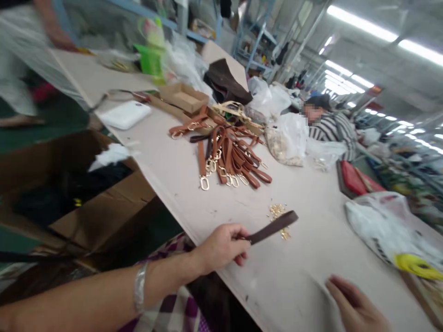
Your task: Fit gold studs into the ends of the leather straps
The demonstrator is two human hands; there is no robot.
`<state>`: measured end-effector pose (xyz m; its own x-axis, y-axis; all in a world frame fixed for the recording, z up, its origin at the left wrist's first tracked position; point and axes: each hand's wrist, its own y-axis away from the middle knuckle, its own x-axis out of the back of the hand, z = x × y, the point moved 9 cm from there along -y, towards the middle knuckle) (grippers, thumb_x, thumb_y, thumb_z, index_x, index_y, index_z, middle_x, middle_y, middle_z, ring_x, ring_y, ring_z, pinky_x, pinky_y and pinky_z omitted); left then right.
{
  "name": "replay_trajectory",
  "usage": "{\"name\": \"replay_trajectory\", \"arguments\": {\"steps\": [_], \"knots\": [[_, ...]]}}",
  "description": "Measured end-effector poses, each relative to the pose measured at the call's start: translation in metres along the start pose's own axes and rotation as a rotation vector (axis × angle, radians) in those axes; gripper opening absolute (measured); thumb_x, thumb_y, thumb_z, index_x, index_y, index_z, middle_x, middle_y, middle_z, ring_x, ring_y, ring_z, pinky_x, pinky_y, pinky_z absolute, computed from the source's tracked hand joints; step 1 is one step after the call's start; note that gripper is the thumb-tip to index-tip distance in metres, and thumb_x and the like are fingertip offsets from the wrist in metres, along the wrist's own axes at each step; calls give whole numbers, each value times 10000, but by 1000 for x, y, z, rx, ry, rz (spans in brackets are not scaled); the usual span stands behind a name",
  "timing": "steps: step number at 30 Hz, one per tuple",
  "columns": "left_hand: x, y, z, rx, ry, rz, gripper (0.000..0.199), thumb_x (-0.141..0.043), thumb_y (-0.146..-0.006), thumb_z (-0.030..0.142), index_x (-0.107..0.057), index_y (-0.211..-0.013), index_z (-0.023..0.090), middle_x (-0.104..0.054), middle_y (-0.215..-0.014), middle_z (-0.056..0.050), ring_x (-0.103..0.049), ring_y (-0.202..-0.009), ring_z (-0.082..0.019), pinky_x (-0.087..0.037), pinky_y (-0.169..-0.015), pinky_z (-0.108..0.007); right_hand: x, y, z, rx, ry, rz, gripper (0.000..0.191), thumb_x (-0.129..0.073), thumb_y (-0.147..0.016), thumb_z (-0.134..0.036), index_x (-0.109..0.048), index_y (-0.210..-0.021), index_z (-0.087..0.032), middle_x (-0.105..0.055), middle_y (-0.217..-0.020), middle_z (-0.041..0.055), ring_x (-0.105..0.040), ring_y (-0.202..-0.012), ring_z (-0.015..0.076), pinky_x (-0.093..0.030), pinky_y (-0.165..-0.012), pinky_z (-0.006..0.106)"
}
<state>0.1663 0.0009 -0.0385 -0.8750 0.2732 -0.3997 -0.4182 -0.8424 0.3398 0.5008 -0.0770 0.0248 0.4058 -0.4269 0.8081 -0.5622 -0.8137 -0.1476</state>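
Note:
My left hand (223,246) is closed on one end of a dark brown strap (275,227), whose looped end reaches over a small heap of gold metal pieces (278,212). At the lower right, my right hand (356,304) is low over the table, blurred, with its fingers close together; whether it holds anything is not clear. Farther back lies a pile of brown straps (230,157) with gold clasps.
On the table (194,203) are a white phone-like object (126,115), a cardboard tray (183,97), plastic bags (290,133) and yellow tape (417,266). A cardboard box (104,210) stands below the left edge. A person in stripes (332,129) is beyond.

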Motion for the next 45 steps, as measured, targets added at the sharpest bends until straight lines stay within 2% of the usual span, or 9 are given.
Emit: {"name": "replay_trajectory", "arguments": {"steps": [2,5,9,13,22,26,31,38,45], "knots": [[0,0,2,-35,-32,-3,154,-618,-715,246,-606,-828,142,-599,-600,44,-553,-481,-82,-437,-455,-169,-20,22,-20,-9,-250,-88,300,-769,-676,-456,-729,-870,-229,-747,-896,34,-689,-858,231,-549,-804,341],[-3,2,3,-81,-85,-1,164,-617,-739,260,-619,-856,146,-585,-625,45,-546,-526,-98,-468,-485,-196,-54,57,-77,136,-510,-58,253,-755,-729,-403,-699,-866,-197,-729,-845,30,-680,-775,179,-556,-726,289],[-6,7,6,-133,-141,20,163,-607,-775,264,-632,-879,142,-599,-657,33,-563,-580,-106,-485,-575,-218,-79,95,-148,441,-500,-12,83,-682,-831,-279,-693,-882,-214,-734,-843,15,-687,-783,149,-542,-723,252],[-8,9,11,-222,-185,0,175,-602,-804,254,-664,-900,122,-633,-726,-2,-562,-640,-116,-452,-607,-218,-84,106,-176,606,-413,2,97,-611,-877,-179,-684,-917,-231,-739,-862,-7,-690,-773,125,-519,-706,222],[-8,16,20,-355,-284,-15,172,-558,-857,184,-701,-946,148,-675,-809,-10,-596,-725,-128,-473,-671,-208,-84,108,-178,633,-341,81,115,-618,-876,-141,-672,-923,-231,-732,-886,-14,-681,-807,111,-501,-748,208],[-9,20,24,-434,-406,9,197,-543,-863,158,-705,-976,162,-690,-857,-17,-624,-765,-140,-483,-694,-214,-90,104,-160,451,-419,63,50,-666,-850,-225,-671,-900,-220,-707,-829,-15,-663,-757,123,-514,-718,233],[-10,24,28,-541,-534,26,213,-550,-856,127,-710,-991,165,-706,-912,-24,-638,-853,-149,-472,-774,-217,-106,96,-138,150,-708,-61,168,-704,-808,-287,-618,-925,-202,-670,-842,-3,-646,-770,131,-534,-713,261],[-17,21,19,-339,-431,-94,126,-664,-820,250,-731,-896,175,-734,-829,1,-644,-770,-154,-476,-689,-202,-128,101,-122,-162,-1096,-255,516,-772,-714,-251,-480,-1137,-202,-689,-816,-14,-671,-734,134,-555,-699,280],[-25,21,19,-321,-486,-88,127,-608,-835,265,-704,-861,186,-727,-811,-9,-650,-775,-176,-491,-699,-220,-126,115,-122,-126,-1109,-307,273,-675,-824,-298,-612,-1061,-179,-712,-953,31,-661,-879,148,-542,-801,283]]}}
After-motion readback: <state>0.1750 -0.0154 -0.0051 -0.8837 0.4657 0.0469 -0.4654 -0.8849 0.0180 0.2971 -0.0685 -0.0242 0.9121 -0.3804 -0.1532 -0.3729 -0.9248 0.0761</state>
